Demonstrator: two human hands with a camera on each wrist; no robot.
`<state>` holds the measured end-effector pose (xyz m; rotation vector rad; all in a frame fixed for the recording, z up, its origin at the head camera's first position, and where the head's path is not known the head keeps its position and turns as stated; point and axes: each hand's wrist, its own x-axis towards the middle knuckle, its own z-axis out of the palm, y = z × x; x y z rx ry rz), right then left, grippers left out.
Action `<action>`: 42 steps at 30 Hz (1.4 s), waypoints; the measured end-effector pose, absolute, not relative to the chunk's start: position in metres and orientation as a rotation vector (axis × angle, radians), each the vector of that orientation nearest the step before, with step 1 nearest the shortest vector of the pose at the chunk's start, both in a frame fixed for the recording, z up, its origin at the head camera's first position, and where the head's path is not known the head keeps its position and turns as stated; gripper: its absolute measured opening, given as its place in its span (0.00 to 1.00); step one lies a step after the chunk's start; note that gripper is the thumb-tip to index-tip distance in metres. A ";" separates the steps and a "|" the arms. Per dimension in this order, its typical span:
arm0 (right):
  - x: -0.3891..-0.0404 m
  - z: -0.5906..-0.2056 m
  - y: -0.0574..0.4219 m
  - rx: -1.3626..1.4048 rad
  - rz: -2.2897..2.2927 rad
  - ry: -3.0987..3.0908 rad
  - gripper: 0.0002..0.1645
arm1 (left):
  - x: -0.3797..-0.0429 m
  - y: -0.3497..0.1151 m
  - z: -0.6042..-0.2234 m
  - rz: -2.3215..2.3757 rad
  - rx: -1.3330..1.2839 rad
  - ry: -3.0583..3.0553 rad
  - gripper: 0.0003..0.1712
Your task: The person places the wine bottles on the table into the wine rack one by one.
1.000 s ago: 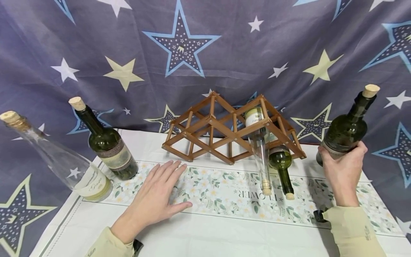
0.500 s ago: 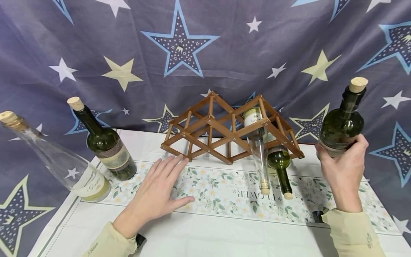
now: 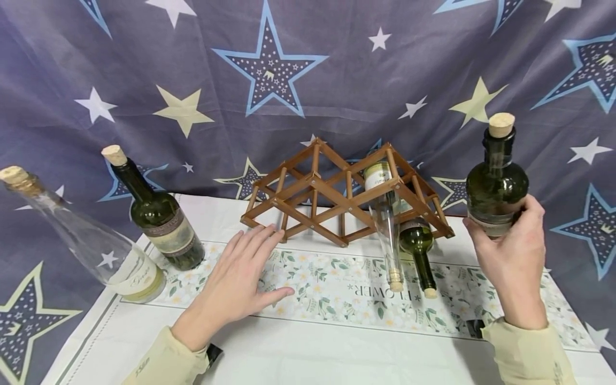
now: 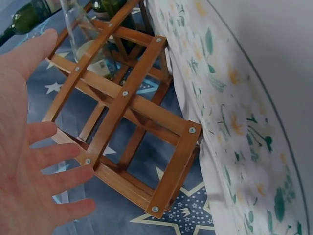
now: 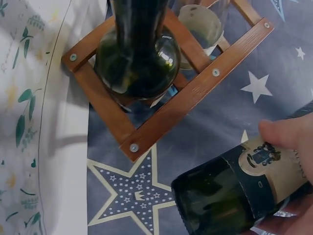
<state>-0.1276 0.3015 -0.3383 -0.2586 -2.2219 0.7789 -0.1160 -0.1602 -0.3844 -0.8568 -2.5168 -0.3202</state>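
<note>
Head view, gripped glass bottle [image 3: 498,187], latticed wooden rack [image 3: 348,203]

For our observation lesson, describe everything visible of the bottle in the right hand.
The bottle looks like dark green glass, round-shouldered, with a slim neck, a pale cork in its mouth and a cream label bearing a dark emblem. The right hand grips it cork-up, beside the wooden rack but not touching it.

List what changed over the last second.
Right grip carried its dark green bottle leftward in the head view, toward the rack; the bottle came more upright. Left grip edged slightly toward the rack. Nothing newly held or released. Unchanged: rack, racked clear bottle, racked green bottle, standing clear bottle, standing green bottle.
</note>
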 end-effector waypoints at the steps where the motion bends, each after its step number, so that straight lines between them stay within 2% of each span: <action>1: -0.127 -0.337 0.301 -0.241 0.774 -2.225 0.55 | -0.116 -0.160 -0.383 -0.323 -0.858 -2.511 0.60; 10: -0.118 -0.328 0.290 -0.114 0.738 -2.299 0.49 | -0.119 -0.156 -0.374 -0.320 -0.855 -2.480 0.60; 32: -0.106 -0.323 0.271 0.279 0.434 -2.229 0.56 | -0.117 -0.144 -0.350 -0.394 -0.864 -2.390 0.66; 42: -0.100 -0.319 0.261 0.363 0.344 -2.247 0.51 | -0.116 -0.142 -0.345 -0.423 -0.874 -2.347 0.67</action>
